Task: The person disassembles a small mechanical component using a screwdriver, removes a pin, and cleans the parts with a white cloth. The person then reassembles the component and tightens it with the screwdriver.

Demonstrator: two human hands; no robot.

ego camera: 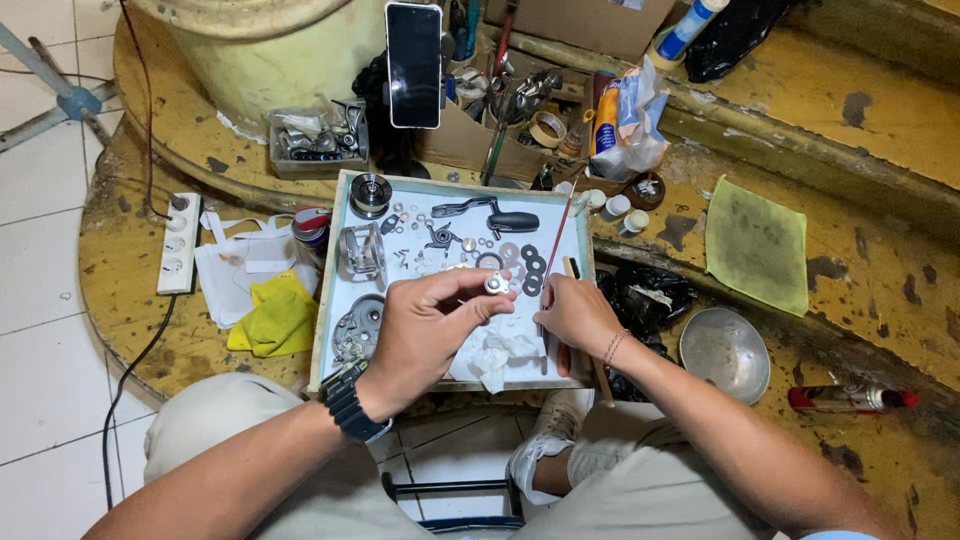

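Note:
My left hand (425, 325) pinches a small round silver metal part (496, 284) between thumb and fingertips, above a white work tray (330, 290). My right hand (575, 312) grips a thin long tool (560, 240) that slants up over the tray's right side. Spread on the tray are dismantled fishing reel parts: a spool (370, 190), a frame (362, 252), a side plate (358, 328), a crank handle (490, 215), black washers (533, 268) and small gears. Crumpled white tissue (497, 352) lies below my hands.
A phone (414, 64) stands upright behind the tray. Nearby sit a cardboard box of tools (500, 130), a clear box of parts (318, 140), a power strip (180, 242), yellow cloths (275, 318), a green cloth (756, 245), a metal bowl (725, 352) and a red-capped bottle (850, 399).

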